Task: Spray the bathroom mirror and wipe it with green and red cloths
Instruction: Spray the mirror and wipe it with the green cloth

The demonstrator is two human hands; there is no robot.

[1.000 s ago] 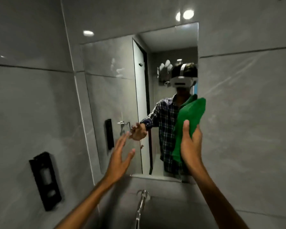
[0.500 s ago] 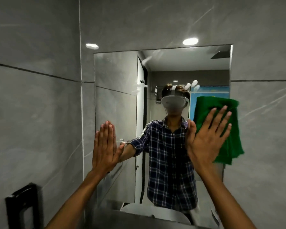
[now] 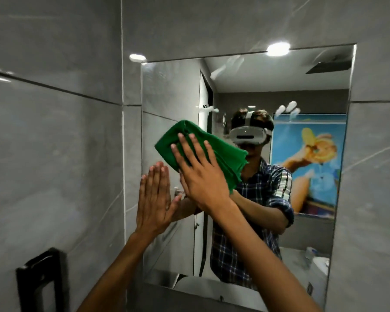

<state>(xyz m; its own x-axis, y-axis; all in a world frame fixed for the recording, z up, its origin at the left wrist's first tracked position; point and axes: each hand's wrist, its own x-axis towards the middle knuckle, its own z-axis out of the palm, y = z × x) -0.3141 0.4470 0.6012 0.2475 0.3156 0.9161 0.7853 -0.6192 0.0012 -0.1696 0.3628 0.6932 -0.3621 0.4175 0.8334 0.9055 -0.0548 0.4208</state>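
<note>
- You have one mirror [image 3: 302,221] before you.
- One green cloth [image 3: 203,147].
- Two hands: left hand [image 3: 154,199], right hand [image 3: 200,174].
- One black wall fixture [image 3: 41,282], near left.

Both bare arms reached up and forward from the bottom of the view. The left hand [image 3: 154,199] stood upright with its palm turned away, fingers straight and pressed together, thumb angled out to the right. The right arm crossed up and to the left, its forearm passing just beside the left thumb. The right hand [image 3: 198,170] was flat and open, back toward the viewer, fingers spread and pointing up-left, pressing a cloth [image 3: 212,152] beneath the palm.
</note>
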